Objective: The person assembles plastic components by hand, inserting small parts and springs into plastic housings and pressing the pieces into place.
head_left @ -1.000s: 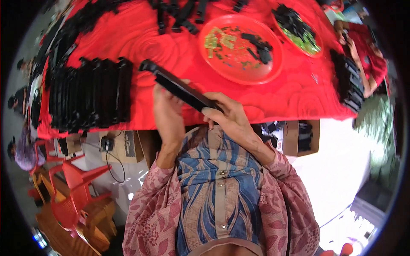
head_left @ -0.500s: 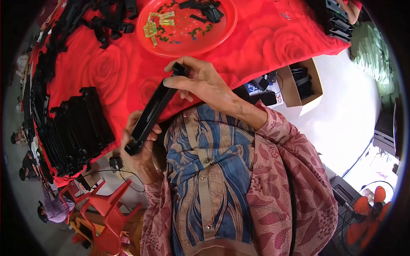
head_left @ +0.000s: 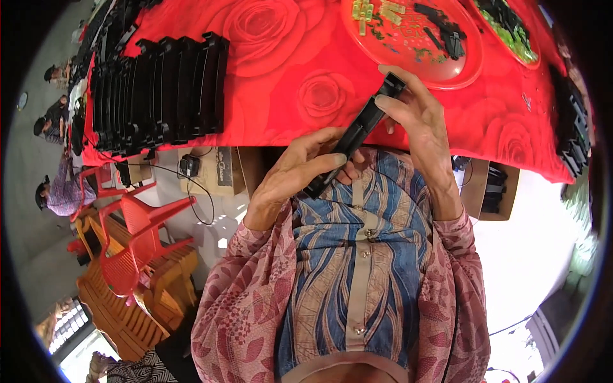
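Between my two hands slants a long, narrow black plastic housing [head_left: 359, 131], hollow along its upper side, in front of my body at the table's edge. My left hand [head_left: 306, 163] grips its lower end, thumb on top and fingers curled beneath. At the upper end my right hand [head_left: 418, 118] pinches it between thumb and fingers. Beyond my right hand lies a red round tray [head_left: 469, 75] with yellow-green clear pieces [head_left: 391, 11], small dark bits and black plastic parts [head_left: 450, 38]. A row of similar black housings [head_left: 159, 92] stands packed together on the table to the left.
A red rose-patterned cloth [head_left: 274, 96] covers the table. Another tray [head_left: 527, 57] sits at the far right, near more stacked black parts [head_left: 571, 121]. Below are an open carton [head_left: 504, 191], a red plastic chair [head_left: 137, 220], a wooden bench [head_left: 118, 306] and a cable [head_left: 207, 217]. People sit at far left.
The view has swung left, so the table things appear farther right. The housing remains in both hands, now closer to my body, and my left hand shows more from its back.
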Demonstrator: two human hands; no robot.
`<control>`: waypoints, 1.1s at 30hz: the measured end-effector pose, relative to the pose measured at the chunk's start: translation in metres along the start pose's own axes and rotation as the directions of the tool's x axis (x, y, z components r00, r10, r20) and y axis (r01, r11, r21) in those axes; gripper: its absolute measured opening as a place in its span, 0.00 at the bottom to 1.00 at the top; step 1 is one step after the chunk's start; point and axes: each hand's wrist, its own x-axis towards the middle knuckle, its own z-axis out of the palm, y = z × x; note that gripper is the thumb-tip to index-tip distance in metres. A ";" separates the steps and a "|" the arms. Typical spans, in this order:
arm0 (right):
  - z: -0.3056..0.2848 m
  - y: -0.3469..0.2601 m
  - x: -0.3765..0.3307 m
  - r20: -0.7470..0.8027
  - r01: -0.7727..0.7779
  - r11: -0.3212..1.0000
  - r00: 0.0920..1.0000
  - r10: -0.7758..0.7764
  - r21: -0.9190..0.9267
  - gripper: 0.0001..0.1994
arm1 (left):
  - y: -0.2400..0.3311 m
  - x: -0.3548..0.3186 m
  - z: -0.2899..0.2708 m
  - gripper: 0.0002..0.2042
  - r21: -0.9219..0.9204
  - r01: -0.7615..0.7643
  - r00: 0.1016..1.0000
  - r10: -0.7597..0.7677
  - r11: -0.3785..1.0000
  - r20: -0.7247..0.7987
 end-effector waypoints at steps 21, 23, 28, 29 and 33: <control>0.010 -0.011 -0.011 0.018 0.033 0.984 0.999 -0.030 -0.174 0.20 | -0.011 0.003 0.003 0.11 0.151 -0.042 0.989 0.063 0.988 -0.134; 0.005 -0.006 -0.011 0.139 0.133 0.987 0.983 -0.119 -0.095 0.19 | -0.016 0.004 0.006 0.09 0.194 -0.066 0.983 0.097 0.979 -0.156; 0.005 0.001 -0.013 0.216 0.231 0.971 0.953 -0.212 -0.067 0.19 | -0.033 0.007 0.013 0.05 0.234 -0.128 0.907 0.209 0.964 -0.367; 0.005 0.001 -0.014 0.228 0.260 0.962 0.945 -0.236 -0.082 0.19 | -0.036 0.008 0.013 0.05 0.231 -0.127 0.907 0.207 0.965 -0.367; 0.002 0.004 -0.016 0.239 0.251 0.964 0.945 -0.224 -0.090 0.18 | -0.036 0.011 0.010 0.04 0.298 -0.180 0.889 0.285 0.937 -0.358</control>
